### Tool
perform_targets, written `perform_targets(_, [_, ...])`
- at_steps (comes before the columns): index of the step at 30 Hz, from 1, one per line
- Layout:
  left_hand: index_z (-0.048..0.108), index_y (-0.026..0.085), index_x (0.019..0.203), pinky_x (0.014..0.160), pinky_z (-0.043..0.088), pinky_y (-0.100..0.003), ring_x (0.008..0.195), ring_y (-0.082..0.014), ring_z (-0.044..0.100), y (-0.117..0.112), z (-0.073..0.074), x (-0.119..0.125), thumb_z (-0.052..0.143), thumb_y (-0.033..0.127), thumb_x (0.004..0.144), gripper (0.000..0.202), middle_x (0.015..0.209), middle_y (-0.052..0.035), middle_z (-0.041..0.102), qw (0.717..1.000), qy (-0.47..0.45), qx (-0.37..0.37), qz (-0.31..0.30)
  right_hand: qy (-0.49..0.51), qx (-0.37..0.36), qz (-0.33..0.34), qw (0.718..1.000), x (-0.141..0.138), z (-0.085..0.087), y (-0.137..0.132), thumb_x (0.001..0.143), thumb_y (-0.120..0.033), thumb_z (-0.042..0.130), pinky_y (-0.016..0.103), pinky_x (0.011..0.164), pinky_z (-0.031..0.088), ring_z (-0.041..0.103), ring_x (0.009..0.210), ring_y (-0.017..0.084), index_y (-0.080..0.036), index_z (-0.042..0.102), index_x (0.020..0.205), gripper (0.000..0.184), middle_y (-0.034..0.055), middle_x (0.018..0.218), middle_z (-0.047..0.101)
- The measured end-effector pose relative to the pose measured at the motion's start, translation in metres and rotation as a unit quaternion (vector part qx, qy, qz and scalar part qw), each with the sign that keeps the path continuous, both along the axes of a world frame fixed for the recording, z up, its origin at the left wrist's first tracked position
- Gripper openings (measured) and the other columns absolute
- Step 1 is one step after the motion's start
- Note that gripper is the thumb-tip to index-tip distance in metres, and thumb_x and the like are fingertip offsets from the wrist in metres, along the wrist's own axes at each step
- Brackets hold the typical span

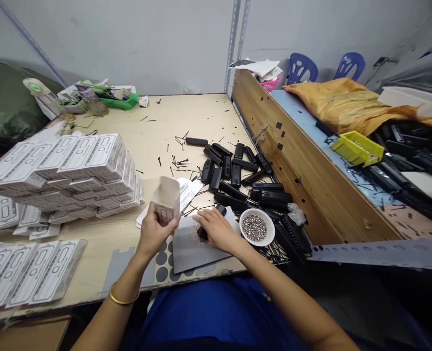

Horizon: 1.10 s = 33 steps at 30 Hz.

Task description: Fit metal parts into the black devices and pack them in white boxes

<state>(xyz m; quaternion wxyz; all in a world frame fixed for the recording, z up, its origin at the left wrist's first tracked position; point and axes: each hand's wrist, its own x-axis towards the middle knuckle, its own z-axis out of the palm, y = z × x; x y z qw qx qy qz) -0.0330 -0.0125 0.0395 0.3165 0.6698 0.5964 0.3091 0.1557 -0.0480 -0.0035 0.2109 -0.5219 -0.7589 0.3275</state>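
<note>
Head view: the left hand (156, 229) is clamped on a small open carton (166, 200), held upright just above the near middle of the bench (201, 117). Just right of it the right hand (218, 229) has its fingers closed over a black part (202, 233) lying on a grey sheet (190, 251). Gripping that part by its long sides and keeping the carton's mouth tilted toward it would probably serve best. A white bowl (272, 229) of metal beads sits right, a pile of black parts (234, 178) farther off, stacked cartons (84, 170) left
</note>
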Motion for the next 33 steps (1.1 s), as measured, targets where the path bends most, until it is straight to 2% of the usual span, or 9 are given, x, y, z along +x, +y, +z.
perform_targets(2, [0.047, 0.013, 0.124, 0.081, 0.05, -0.037, 0.095, -0.0262, 0.062, 0.001, -0.009, -0.007, 0.062, 0.056, 0.071, 0.07, 0.106, -0.0112, 0.064, 0.994, 0.089, -0.057, -0.021, -0.124, 0.019, 0.077, 0.989, 0.016, -0.008, -0.005, 0.09, -0.012, 0.034, 0.05, 0.119, 0.017, 0.038, 0.131, 0.021, -0.022, 0.055, 0.122, 0.039, 0.0091, 0.128, 0.053])
perform_targets(5, [0.042, 0.014, 0.134, 0.094, 0.045, -0.039, 0.117, -0.0293, 0.054, -0.004, -0.024, -0.011, 0.058, 0.05, 0.075, 0.072, 0.128, -0.0139, 0.055, 0.983, 0.153, -0.067, -0.074, -0.157, 0.033, 0.098, 0.982, 0.036, -0.006, -0.002, 0.09, -0.016, 0.041, 0.044, 0.113, 0.03, 0.047, 0.118, 0.019, -0.022, 0.056, 0.119, 0.033, 0.009, 0.115, 0.057])
perform_targets(8, [0.042, 0.014, 0.137, 0.097, 0.043, -0.041, 0.119, -0.0302, 0.052, -0.011, -0.03, -0.006, 0.058, 0.042, 0.076, 0.069, 0.131, -0.0134, 0.054, 0.973, 0.206, -0.067, -0.077, 0.011, 0.055, -0.099, 0.993, 0.045, 0.015, 0.008, 0.084, -0.028, 0.056, 0.034, 0.096, 0.044, 0.051, 0.108, 0.018, -0.023, 0.046, 0.128, 0.045, 0.0082, 0.116, 0.054])
perform_targets(12, [0.045, 0.015, 0.136, 0.094, 0.044, -0.039, 0.113, -0.0286, 0.054, -0.017, -0.019, 0.009, 0.058, 0.033, 0.074, 0.066, 0.124, -0.0121, 0.057, 0.968, 0.231, -0.018, -0.093, 0.25, 0.066, -0.375, 0.89, 0.033, 0.048, 0.016, 0.085, -0.049, 0.052, 0.027, 0.08, 0.046, 0.055, 0.089, 0.014, -0.023, 0.04, 0.124, 0.049, 0.0049, 0.105, 0.056])
perform_targets(17, [0.053, 0.017, 0.126, 0.09, 0.045, -0.039, 0.108, -0.0279, 0.056, -0.02, -0.019, 0.013, 0.059, 0.03, 0.071, 0.057, 0.117, -0.0097, 0.06, 0.971, 0.234, 0.016, -0.052, 0.243, 0.028, -0.252, 0.936, 0.004, 0.057, 0.033, 0.084, -0.05, 0.053, 0.027, 0.087, 0.042, 0.054, 0.095, 0.015, -0.02, 0.049, 0.105, 0.037, 0.0042, 0.104, 0.057])
perform_targets(21, [0.048, 0.015, 0.128, 0.095, 0.045, -0.037, 0.114, -0.0266, 0.053, -0.022, -0.031, 0.005, 0.057, 0.033, 0.073, 0.059, 0.122, -0.0101, 0.058, 0.987, 0.154, 0.032, -0.016, 0.197, -0.072, -0.25, 0.945, -0.016, 0.045, 0.048, 0.09, -0.049, 0.04, 0.028, 0.082, 0.041, 0.053, 0.089, 0.015, -0.018, 0.049, 0.095, 0.033, 0.0033, 0.092, 0.057])
perform_targets(25, [0.043, 0.014, 0.131, 0.099, 0.043, -0.038, 0.117, -0.0267, 0.054, -0.02, -0.033, -0.004, 0.058, 0.039, 0.074, 0.064, 0.126, -0.0124, 0.056, 0.995, 0.086, 0.038, 0.036, 0.084, -0.045, -0.069, 0.993, -0.018, 0.024, 0.058, 0.097, -0.042, 0.021, 0.025, 0.086, 0.043, 0.052, 0.097, 0.012, -0.02, 0.054, 0.1, 0.04, 0.0043, 0.106, 0.057])
perform_targets(28, [0.039, 0.015, 0.133, 0.1, 0.043, -0.039, 0.117, -0.0268, 0.054, -0.02, -0.028, -0.006, 0.06, 0.041, 0.076, 0.066, 0.127, -0.0125, 0.055, 0.997, 0.057, 0.036, 0.035, -0.102, -0.062, -0.1, 0.988, -0.002, 0.002, 0.069, 0.096, -0.032, 0.031, 0.026, 0.089, 0.042, 0.052, 0.104, 0.015, -0.016, 0.053, 0.115, 0.033, 0.0084, 0.113, 0.057])
perform_targets(33, [0.023, 0.021, 0.145, 0.109, 0.035, -0.039, 0.132, -0.0245, 0.042, -0.026, -0.023, 0.017, 0.06, 0.036, 0.08, 0.076, 0.144, -0.0127, 0.041, 0.998, -0.029, 0.046, -0.013, -0.213, -0.087, -0.048, 0.972, 0.017, -0.028, 0.085, 0.084, -0.012, 0.046, 0.032, 0.092, 0.04, 0.051, 0.11, 0.025, -0.008, 0.065, 0.088, 0.02, 0.0174, 0.108, 0.06])
